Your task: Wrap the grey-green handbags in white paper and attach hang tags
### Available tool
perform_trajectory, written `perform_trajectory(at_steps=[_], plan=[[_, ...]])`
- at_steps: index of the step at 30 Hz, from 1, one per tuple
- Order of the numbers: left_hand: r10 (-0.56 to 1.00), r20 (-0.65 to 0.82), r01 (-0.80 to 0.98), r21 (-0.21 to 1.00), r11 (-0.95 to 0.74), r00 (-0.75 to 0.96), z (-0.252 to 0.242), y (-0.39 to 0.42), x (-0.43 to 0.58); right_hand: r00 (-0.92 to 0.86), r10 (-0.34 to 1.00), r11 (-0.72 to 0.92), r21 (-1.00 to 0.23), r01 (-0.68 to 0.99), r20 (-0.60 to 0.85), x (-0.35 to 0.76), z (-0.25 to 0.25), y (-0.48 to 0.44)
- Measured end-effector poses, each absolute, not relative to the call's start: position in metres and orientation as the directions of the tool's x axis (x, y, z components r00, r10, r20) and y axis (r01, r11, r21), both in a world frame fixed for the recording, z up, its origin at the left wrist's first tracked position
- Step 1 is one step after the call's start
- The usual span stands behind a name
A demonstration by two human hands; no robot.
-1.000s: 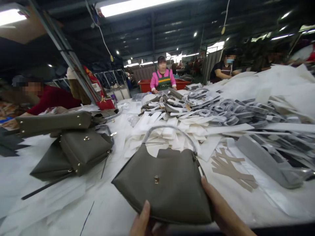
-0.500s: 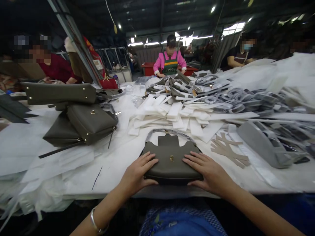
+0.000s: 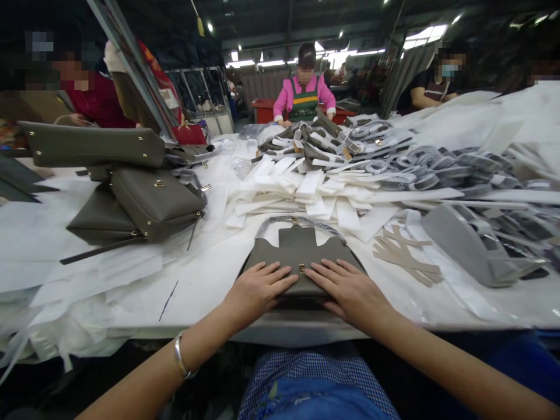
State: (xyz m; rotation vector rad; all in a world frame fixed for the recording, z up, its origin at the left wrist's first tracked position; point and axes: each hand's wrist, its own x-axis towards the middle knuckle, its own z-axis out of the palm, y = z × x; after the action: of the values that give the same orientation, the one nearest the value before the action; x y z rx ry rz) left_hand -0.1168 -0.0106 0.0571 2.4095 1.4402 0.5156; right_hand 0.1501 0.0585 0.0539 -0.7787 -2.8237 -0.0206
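Note:
An olive-grey handbag (image 3: 297, 248) with a gold clasp lies flat at the near edge of the white-covered table (image 3: 205, 280), its wrapped handle pointing away from me. My left hand (image 3: 258, 289) rests flat on the bag's left half, fingers stretched toward the clasp. My right hand (image 3: 347, 289) lies flat on the right half, fingers spread. Both hands press on the bag and hold nothing.
Several finished olive bags (image 3: 144, 201) are piled at the left. White paper strips (image 3: 306, 192) and grey wrapped handles (image 3: 415, 169) cover the middle and right. Tan cut pieces (image 3: 402, 254) lie right of the bag. Other people work at the far side and left.
The bag was held up in front of me, then laid flat on the table. My hands have slid inward from its sides toward the clasp.

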Motion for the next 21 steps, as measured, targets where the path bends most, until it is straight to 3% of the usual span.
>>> perform_trajectory(at_steps=[4, 8, 16, 21], plan=[[0.894, 0.167, 0.816, 0.365, -0.448, 0.416, 0.029, -0.02, -0.119, -0.818, 0.498, 0.85, 0.027, 0.527, 0.288, 0.153, 0.016, 0.052], [0.883, 0.098, 0.858, 0.209, -0.469, 0.459, 0.028, -0.028, -0.109, -0.804, 0.49, 0.858, -0.02, 0.514, 0.336, 0.157, -0.009, 0.039], [0.85, 0.046, 0.845, 0.101, -0.526, 0.524, 0.03, -0.011, -0.097, -0.892, 0.442, 0.886, -0.206, 0.417, 0.097, 0.163, 0.047, 0.081], [0.823, 0.098, 0.82, 0.076, -0.567, 0.559, 0.012, -0.013, -0.103, -0.894, 0.406, 0.909, -0.186, 0.374, 0.189, 0.175, 0.021, 0.095]])
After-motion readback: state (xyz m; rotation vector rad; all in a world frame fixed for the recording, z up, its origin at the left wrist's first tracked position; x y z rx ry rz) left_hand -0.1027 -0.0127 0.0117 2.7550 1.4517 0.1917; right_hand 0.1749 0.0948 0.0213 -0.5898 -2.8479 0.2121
